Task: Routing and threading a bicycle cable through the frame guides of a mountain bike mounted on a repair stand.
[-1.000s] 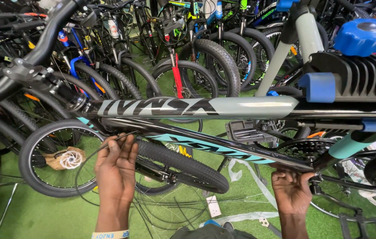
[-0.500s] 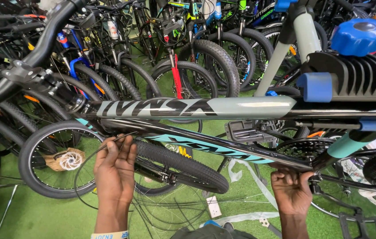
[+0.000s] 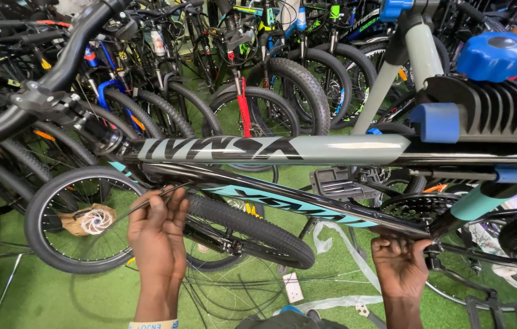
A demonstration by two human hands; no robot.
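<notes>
A grey and black bicycle frame (image 3: 343, 149) hangs across the view, clamped at the right in a black and blue repair stand clamp (image 3: 484, 113). My left hand (image 3: 158, 234) is under the down tube (image 3: 295, 204) near the head tube, pinching a thin black cable (image 3: 148, 202) between its fingers. Further right, my right hand (image 3: 400, 265) grips the underside of the frame near the bottom bracket, where the cable runs along the tube. The chainring (image 3: 420, 207) sits just right of that hand.
Several parked bicycles (image 3: 252, 67) crowd the back and left. A loose front wheel (image 3: 78, 219) with a wrapped hub leans at lower left. Loose black cables (image 3: 228, 292), a white tag and plastic strips lie on the green carpet. A pedal (image 3: 337, 183) hangs mid-frame.
Both hands stay in nearly the same places under the down tube; the left fingers shift slightly on the cable.
</notes>
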